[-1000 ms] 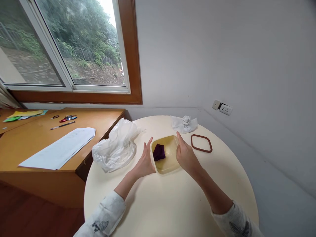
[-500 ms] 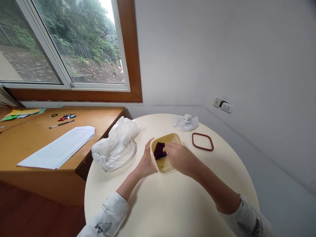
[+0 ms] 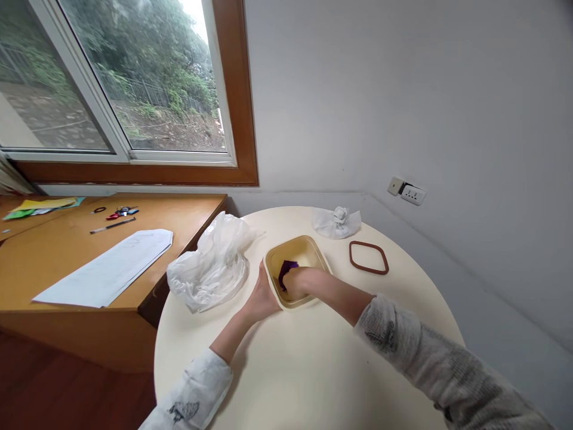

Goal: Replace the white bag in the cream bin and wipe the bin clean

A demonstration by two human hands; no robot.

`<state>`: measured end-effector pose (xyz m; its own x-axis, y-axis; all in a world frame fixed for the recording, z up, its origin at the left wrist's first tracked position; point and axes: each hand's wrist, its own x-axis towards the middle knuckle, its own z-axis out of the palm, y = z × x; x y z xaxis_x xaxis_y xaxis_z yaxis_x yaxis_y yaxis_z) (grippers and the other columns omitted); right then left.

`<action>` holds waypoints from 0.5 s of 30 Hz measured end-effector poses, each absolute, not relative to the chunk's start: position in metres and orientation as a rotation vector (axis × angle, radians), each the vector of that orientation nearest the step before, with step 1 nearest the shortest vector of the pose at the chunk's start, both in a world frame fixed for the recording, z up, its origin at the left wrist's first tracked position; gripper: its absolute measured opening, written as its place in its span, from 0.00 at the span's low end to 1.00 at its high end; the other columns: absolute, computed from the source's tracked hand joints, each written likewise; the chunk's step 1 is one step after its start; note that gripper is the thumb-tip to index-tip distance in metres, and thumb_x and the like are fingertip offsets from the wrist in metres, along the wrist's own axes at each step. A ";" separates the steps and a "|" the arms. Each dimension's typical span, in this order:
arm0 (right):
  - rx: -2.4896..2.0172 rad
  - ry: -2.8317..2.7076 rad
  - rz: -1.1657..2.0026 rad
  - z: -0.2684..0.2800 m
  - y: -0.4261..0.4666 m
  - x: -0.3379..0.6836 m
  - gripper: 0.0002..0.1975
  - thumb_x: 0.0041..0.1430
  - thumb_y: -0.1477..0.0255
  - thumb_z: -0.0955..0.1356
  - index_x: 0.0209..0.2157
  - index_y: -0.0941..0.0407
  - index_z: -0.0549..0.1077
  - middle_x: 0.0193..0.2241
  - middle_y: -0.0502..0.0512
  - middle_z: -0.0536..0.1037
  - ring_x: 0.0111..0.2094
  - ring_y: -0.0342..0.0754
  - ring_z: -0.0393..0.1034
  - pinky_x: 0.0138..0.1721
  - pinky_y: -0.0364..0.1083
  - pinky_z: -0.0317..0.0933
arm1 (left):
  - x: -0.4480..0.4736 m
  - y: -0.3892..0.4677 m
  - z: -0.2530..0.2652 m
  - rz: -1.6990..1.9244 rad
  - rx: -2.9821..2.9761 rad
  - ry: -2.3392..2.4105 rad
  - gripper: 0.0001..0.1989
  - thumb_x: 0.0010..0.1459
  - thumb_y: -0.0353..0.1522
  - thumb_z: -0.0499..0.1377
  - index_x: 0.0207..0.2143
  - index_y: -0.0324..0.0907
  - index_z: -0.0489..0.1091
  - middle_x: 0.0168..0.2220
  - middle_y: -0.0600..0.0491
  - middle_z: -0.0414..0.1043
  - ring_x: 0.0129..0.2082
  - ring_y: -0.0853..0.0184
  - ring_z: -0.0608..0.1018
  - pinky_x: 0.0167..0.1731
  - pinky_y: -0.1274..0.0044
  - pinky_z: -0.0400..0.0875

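Left hand [image 3: 261, 298]: curved around the outer left side of the pale yellow container [image 3: 311, 254], gripping it by that wall near the lower corner. Right hand [image 3: 299, 282]: reaches over the near right rim into the container, fingers down at the dark purple cloth [image 3: 287, 272]. The fingertips are hidden, so whether they are pinching the cloth or only touching it I cannot tell.

Cloth position: inside the container, toward its left wall, partly covered by the right hand. The container is over the middle of the round tabletop [image 3: 286, 370], its open side facing up.

Surroundings: crumpled white plastic bag [image 3: 210, 263] to the left of the container; small knotted bag [image 3: 338, 223] near the far edge; brown rounded-square ring [image 3: 370, 270] lying flat to the right, apart from the container. White papers [image 3: 107, 266] and a pen [image 3: 113, 225] lie on the adjoining wooden tabletop [image 3: 58, 248].
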<state>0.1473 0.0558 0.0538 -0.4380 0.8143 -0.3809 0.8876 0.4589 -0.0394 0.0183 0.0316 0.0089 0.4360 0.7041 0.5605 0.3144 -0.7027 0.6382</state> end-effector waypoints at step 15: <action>1.619 2.372 -0.025 0.050 0.058 0.153 0.36 0.44 0.71 0.69 0.55 0.69 0.60 0.56 0.77 0.58 0.57 0.70 0.49 0.57 0.64 0.38 | 0.023 0.028 0.012 1.243 2.112 0.847 0.60 0.32 0.36 0.69 0.60 0.50 0.31 0.58 0.43 0.44 0.58 0.49 0.56 0.55 0.55 0.56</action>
